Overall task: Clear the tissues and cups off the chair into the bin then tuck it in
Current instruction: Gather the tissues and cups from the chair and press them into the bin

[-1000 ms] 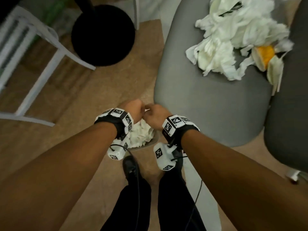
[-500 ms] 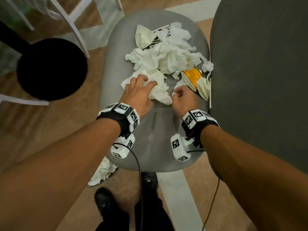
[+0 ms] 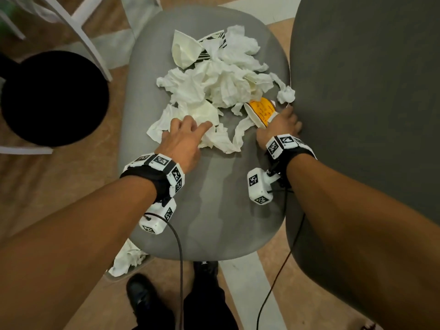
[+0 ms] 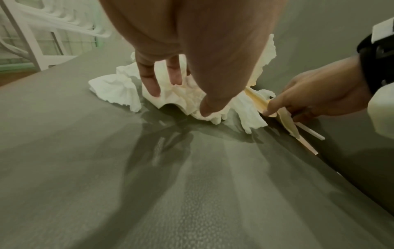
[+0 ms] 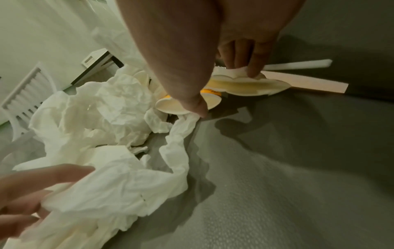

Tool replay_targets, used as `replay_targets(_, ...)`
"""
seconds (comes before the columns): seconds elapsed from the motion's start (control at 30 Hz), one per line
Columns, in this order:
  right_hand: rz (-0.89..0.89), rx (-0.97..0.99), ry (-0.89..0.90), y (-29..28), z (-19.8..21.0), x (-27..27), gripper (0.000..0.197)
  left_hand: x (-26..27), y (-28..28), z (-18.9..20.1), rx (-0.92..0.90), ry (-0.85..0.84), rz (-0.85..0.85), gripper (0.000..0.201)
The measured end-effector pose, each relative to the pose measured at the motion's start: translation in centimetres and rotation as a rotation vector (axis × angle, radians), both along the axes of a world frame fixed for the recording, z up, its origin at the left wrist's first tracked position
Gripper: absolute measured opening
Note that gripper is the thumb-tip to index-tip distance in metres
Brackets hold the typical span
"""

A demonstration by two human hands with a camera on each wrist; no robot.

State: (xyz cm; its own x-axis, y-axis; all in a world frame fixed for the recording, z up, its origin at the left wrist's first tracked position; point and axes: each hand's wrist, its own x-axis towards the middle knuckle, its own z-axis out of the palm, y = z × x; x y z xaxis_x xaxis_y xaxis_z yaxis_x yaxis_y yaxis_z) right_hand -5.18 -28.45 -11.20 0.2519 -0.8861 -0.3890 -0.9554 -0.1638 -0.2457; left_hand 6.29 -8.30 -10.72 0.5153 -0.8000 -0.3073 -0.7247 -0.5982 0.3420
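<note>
A heap of crumpled white tissues (image 3: pixel 214 86) lies on the grey chair seat (image 3: pixel 214 198), with a crushed white cup (image 3: pixel 183 51) at its far edge. My left hand (image 3: pixel 188 129) lies on the nearest tissues (image 4: pixel 115 91), fingers spread, thumb tip pressing down. My right hand (image 3: pixel 278 122) pinches a flattened paper cup (image 5: pixel 251 84) beside an orange cup (image 3: pixel 262 110) at the chair back (image 3: pixel 369 103). A white straw (image 5: pixel 298 64) and a wooden stick (image 5: pixel 309 84) lie in the crease there. The bin (image 3: pixel 126 260), holding tissues, peeks out below the seat's near left corner.
A black round stool (image 3: pixel 52 98) stands on the floor to the left, with a white chair's legs (image 3: pixel 78 25) beyond it. My shoes (image 3: pixel 140 296) are in front of the seat. Cables hang from both wrist cameras.
Both hands rose from the bin to the seat. The left hand settled on the near tissues; the right reached further right and took hold of the flattened cup.
</note>
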Motion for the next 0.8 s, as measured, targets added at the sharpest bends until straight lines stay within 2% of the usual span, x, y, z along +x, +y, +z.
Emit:
replay_targets(0.23,0.01,-0.078,0.093,0.5,-0.6,-0.4,0.08,-0.7,0.4,-0.3,-0.049,0.0,0.015,0.071)
replay_targets(0.43,0.01,-0.039,-0.108,1.5,-1.1,-0.7,0.064,-0.9,0.8,0.1,-0.161,0.06,0.022,0.04)
replay_targets(0.6,-0.018,-0.008,-0.12,3.6,0.4,-1.0,0.079,-0.9,2.2,0.8,-0.196,0.136,0.112,0.024)
replay_targets(0.73,0.022,0.024,-0.104,5.3,1.6,-1.4,0.063,-0.9,3.9,2.0,-0.174,0.168,0.2,0.007)
replay_targets(0.8,0.043,0.02,-0.127,6.5,2.1,-1.5,0.06,-1.2,5.0,2.4,-0.179,0.154,0.242,0.017)
